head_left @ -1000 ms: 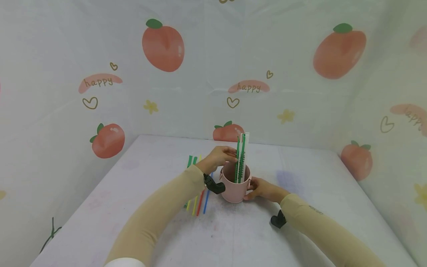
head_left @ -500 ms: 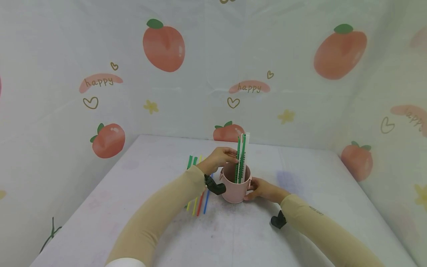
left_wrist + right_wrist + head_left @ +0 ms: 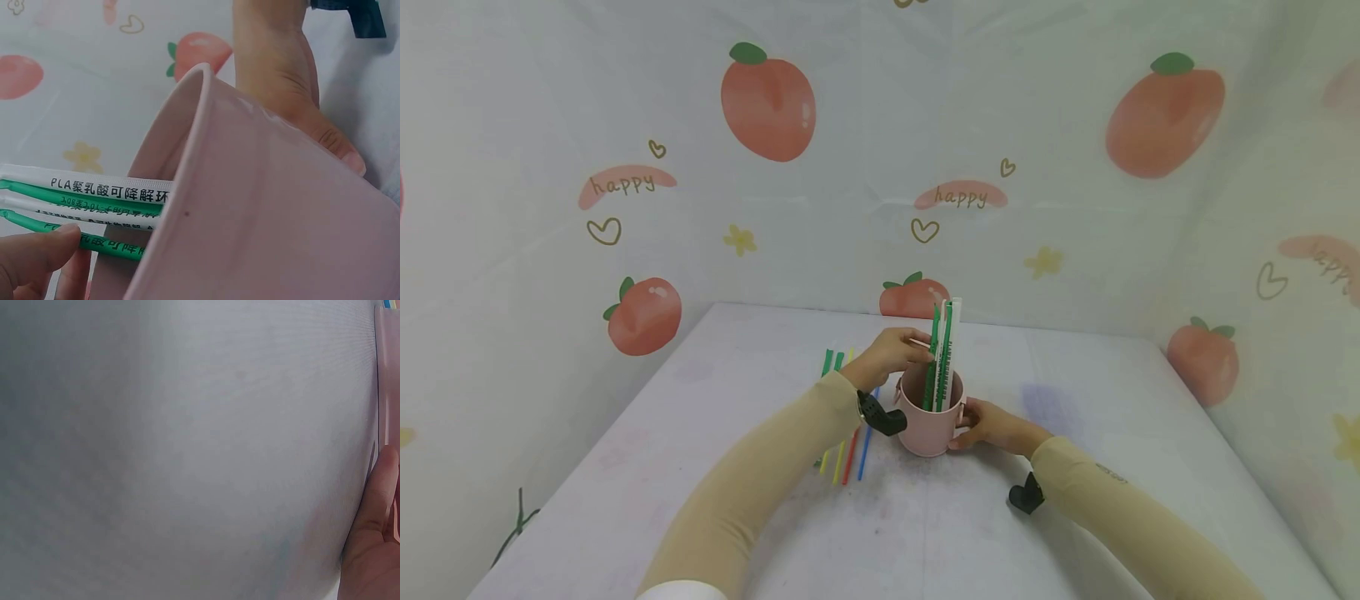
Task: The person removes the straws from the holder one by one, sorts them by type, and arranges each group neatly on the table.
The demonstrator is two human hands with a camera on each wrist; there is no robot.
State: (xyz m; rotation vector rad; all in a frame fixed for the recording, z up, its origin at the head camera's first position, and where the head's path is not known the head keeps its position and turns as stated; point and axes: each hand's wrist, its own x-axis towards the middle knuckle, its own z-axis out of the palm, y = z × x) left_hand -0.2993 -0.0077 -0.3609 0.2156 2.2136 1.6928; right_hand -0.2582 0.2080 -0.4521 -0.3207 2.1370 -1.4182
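Note:
A pink bucket [image 3: 927, 435] with small side handles stands upright on the table. Several green and white paper-wrapped straws [image 3: 112, 189] lean inside it and rise above its rim. My left hand [image 3: 891, 353] pinches one green-wrapped straw [image 3: 114, 246] between thumb and finger, above the bucket's mouth; that straw's lower end is inside the bucket. On the bucket's right side, my right hand [image 3: 1000, 428] holds the wall near the handle and base. In the right wrist view only the thumb side of that hand shows clearly, against the pink wall [image 3: 389, 381].
Left of the bucket, several straws lie on the white table [image 3: 940, 533]: green [image 3: 827, 363], yellow [image 3: 838, 467], red [image 3: 850, 458] and blue [image 3: 864, 454]. My left forearm partly covers them. A printed cloth backdrop [image 3: 850, 250] rises behind the table.
The green-wrapped straw in my left hand has tilted slightly, its lower end shifting left inside the bucket. My left hand has barely moved; the right hand and the bucket have stayed in place.

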